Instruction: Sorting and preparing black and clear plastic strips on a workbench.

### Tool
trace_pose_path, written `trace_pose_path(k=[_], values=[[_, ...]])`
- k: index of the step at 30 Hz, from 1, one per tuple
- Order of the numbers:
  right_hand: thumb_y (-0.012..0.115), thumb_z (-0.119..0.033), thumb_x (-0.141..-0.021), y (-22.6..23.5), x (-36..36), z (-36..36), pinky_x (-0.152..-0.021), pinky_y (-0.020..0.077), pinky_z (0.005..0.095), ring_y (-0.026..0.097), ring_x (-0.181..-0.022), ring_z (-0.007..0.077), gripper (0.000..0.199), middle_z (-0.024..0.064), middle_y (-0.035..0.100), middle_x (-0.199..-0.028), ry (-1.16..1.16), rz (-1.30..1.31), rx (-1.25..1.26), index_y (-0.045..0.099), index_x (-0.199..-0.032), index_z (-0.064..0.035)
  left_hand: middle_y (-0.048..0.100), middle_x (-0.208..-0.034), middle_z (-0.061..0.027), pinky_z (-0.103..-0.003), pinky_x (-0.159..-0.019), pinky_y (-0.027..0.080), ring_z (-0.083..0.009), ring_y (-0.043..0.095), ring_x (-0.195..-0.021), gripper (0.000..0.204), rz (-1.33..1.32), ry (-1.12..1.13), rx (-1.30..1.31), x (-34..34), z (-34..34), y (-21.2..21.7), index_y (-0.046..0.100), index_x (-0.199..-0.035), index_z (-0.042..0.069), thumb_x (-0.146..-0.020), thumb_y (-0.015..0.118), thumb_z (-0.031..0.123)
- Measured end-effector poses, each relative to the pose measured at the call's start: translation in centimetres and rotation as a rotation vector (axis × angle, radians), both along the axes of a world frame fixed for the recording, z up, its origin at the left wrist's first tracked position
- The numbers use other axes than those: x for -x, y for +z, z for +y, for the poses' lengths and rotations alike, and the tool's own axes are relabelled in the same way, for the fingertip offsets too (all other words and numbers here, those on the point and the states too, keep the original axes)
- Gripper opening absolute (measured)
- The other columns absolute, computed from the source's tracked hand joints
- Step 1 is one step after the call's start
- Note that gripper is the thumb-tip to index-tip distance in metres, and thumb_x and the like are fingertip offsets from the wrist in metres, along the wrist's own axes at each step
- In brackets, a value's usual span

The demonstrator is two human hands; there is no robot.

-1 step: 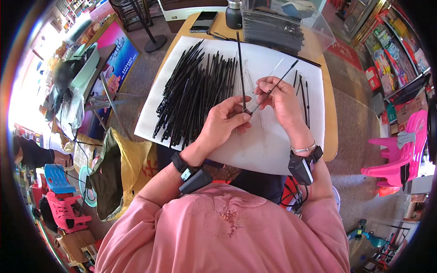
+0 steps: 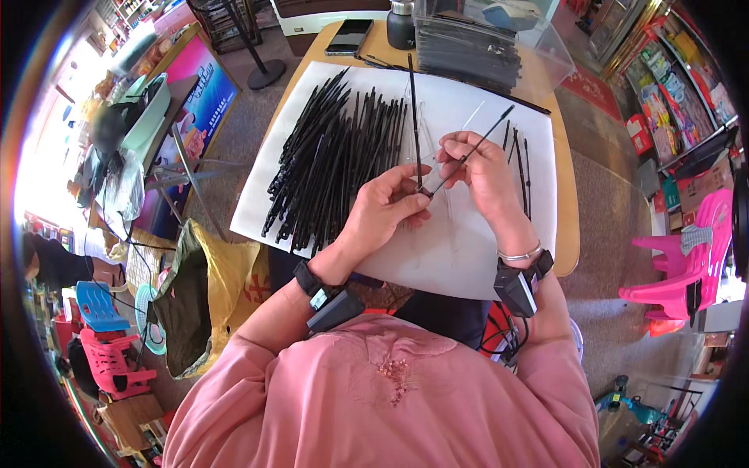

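My left hand (image 2: 386,207) is closed over the white sheet, its thumb and fingers pinching the lower end of a thin black rod (image 2: 413,117) that points away from me. Pinched in my right hand (image 2: 485,178) is another slim black rod (image 2: 495,126), slanting up to the right. Its lower end meets the first rod at my left fingertips; the exact joint is too small to make out. A thick pile of similar black rods (image 2: 331,168) lies left of my hands. Several more loose rods (image 2: 520,168) rest just right of my right hand.
The white sheet (image 2: 499,261) covers most of a wooden table (image 2: 568,226). Along the far edge are a phone (image 2: 349,37), a dark bottle (image 2: 401,30) and a clear box (image 2: 468,58) of dark strips. An open sack (image 2: 226,288) stands left, a pink chair (image 2: 686,261) right.
The far tips of both held rods have shifted very slightly to the right. My hands stay in place.
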State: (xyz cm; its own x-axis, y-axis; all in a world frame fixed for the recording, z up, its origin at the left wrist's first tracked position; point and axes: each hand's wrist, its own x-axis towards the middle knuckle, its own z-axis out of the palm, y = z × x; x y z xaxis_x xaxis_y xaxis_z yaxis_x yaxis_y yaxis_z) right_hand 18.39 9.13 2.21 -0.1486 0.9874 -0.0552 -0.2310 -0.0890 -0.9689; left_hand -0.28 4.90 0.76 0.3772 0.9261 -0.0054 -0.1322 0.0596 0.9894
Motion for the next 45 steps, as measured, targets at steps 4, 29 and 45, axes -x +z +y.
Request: trace_pose_path(k=[4,29,45], values=[[0.057,-0.018,-0.089,0.0,-0.1,0.0,-0.055,0.0468,0.0244,0.058,-0.063,0.0114,0.019,0.0050,0.062,-0.080,0.030,0.018,0.061,0.061,-0.097,-0.0009,0.060,-0.086,-0.0051,-0.024,-0.062,0.052,-0.0125,0.063,-0.073,0.040,-0.030,-0.005,0.002,0.0,0.0,-0.3,0.048,-0.126,-0.002,-0.088,0.061,0.002],[0.064,-0.018,-0.084,-0.8,-0.5,0.2,-0.052,0.0496,0.0278,0.058,-0.061,0.0121,0.017,0.0059,0.063,-0.077,0.071,0.030,0.194,0.064,-0.090,-0.0017,0.061,-0.085,-0.0040,-0.024,-0.067,0.052,-0.0136,0.063,-0.077,0.033,-0.045,-0.035,-0.014,0.2,-0.2,-0.4,0.054,-0.120,0.000,-0.087,0.062,0.004],[0.063,-0.016,-0.086,-0.6,-0.5,0.1,-0.053,0.0479,0.0246,0.057,-0.058,0.0096,0.017,0.0044,0.063,-0.078,0.069,0.060,0.169,0.063,-0.093,-0.0011,0.060,-0.088,-0.0049,-0.024,-0.067,0.053,-0.0134,0.064,-0.077,0.036,-0.044,-0.037,0.017,0.0,-0.2,-0.2,0.052,-0.121,-0.001,-0.087,0.063,0.004]])
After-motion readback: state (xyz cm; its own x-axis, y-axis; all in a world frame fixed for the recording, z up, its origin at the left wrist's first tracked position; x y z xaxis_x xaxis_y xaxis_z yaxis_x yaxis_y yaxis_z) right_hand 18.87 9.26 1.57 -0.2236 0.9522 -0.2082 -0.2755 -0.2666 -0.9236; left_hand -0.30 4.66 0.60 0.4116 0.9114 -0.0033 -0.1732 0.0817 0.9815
